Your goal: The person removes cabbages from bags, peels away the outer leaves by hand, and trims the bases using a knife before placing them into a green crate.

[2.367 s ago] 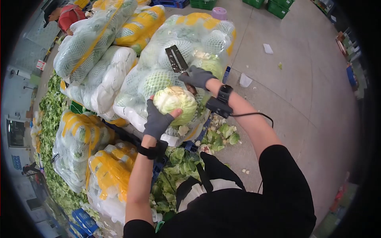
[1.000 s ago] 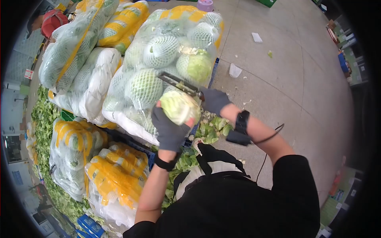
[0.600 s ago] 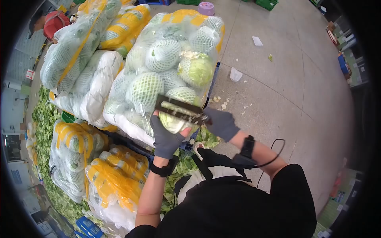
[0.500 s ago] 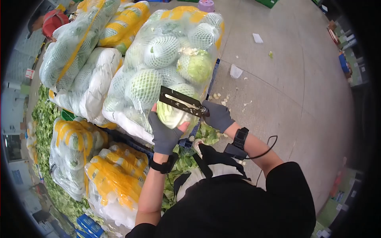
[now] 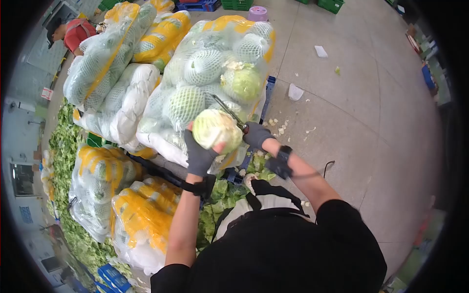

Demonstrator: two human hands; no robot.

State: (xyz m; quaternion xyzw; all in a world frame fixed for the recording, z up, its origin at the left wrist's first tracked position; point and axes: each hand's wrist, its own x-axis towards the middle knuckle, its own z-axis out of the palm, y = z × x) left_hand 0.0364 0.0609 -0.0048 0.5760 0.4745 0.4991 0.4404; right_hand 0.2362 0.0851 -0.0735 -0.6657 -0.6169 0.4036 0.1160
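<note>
A pale green cabbage with its outer leaves off rests in my gloved left hand, whose fingers wrap round its near side. My right hand, also in a grey glove, is closed on the handle of a knife. The dark blade is seen nearly edge-on and slants up and left, just beyond the cabbage. Below them lies a big clear bag of cabbages in white foam nets. On top of it sits another bare cabbage with leaf scraps beside it.
More bagged cabbages stand at left on pallets. Loose leaves cover the floor beyond. A blue pallet edge shows beside the large bag. A person in red is at upper left. Green crates and a purple stool are at the back.
The knife has turned from broadside over the cabbage to nearly edge-on behind it, uncovering the cabbage's top. My right hand has shifted slightly left. The view has moved a little.
</note>
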